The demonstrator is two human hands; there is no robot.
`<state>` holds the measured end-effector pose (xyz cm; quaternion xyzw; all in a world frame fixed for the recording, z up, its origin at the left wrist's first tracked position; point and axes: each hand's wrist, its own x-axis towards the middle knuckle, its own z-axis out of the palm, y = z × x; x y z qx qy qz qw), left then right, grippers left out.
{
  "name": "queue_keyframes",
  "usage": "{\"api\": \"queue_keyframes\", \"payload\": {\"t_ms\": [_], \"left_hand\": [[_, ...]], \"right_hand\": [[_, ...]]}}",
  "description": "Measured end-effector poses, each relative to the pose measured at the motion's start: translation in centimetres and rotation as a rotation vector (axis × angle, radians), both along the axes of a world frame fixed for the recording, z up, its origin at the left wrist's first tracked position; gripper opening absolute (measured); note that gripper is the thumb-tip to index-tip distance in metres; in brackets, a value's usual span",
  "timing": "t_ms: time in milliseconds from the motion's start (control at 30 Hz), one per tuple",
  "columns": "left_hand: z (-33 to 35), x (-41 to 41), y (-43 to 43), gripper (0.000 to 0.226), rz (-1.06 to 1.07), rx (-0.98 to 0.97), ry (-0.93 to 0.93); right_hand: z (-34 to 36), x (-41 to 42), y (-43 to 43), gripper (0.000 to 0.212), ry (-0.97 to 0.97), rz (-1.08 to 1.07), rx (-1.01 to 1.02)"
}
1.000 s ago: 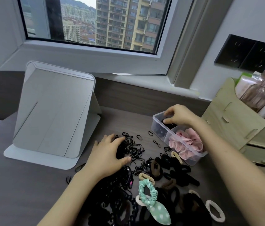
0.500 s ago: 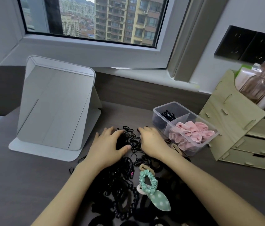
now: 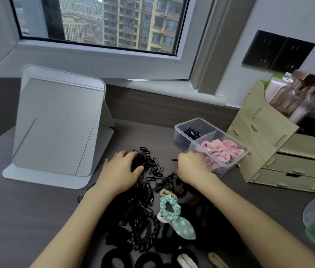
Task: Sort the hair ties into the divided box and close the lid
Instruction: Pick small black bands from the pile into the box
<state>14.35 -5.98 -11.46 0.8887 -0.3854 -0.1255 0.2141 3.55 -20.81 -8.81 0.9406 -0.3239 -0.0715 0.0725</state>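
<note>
no legible txt, no labels, no nos.

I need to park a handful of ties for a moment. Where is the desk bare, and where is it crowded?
Bare desk lies left of the tie pile, in front of the mirror. Another strip runs behind the pile, between mirror and box. Crowded: the pile between both forearms, and the gap between box and organizer.

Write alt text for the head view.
Two bare hands, left hand and right hand, rest on a pile of mostly black hair ties on a dark desk. Beside the right hand stands the open divided box, holding pink scrunchies and small black ties.
</note>
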Motion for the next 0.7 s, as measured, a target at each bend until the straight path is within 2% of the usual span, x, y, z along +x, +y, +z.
{"api": "queue_keyframes", "payload": {"t_ms": [100,200,233,267,333,400,467,567,700], "left_hand": [[-0.1,0.1,0.0,0.053,-0.010,-0.008,0.023],[0.0,0.2,0.0,0.047,-0.015,-0.071,0.072],[0.1,0.3,0.1,0.045,-0.004,-0.111,0.091],[0.3,0.3,0.1,0.044,0.019,-0.150,0.104],[0.8,0.4,0.3,0.043,0.095,-0.203,0.105],[1.2,0.5,0.4,0.044,0.176,-0.218,0.086],[1.6,0.6,0.7,0.046,0.226,-0.233,0.093],[2.0,1.0,1.1,0.053,0.259,-0.275,0.170],[2.1,1.3,1.4,0.057,0.262,-0.253,0.271]], "right_hand": [[-0.2,1.3,1.0,0.024,-0.090,0.043,0.203],[0.7,2.3,1.5,0.031,-0.227,0.032,0.539],[1.2,2.6,1.3,0.033,-0.276,0.021,0.596],[1.6,3.1,0.8,0.033,-0.302,0.023,0.588],[1.9,4.0,-0.3,0.037,-0.226,0.048,0.481],[1.5,4.9,-0.8,0.066,-0.070,0.073,0.467],[1.1,5.7,-0.3,0.087,0.001,0.158,0.525],[0.9,6.1,1.2,0.093,0.093,0.361,0.568],[0.3,5.4,3.4,0.100,0.123,0.484,0.471]]}}
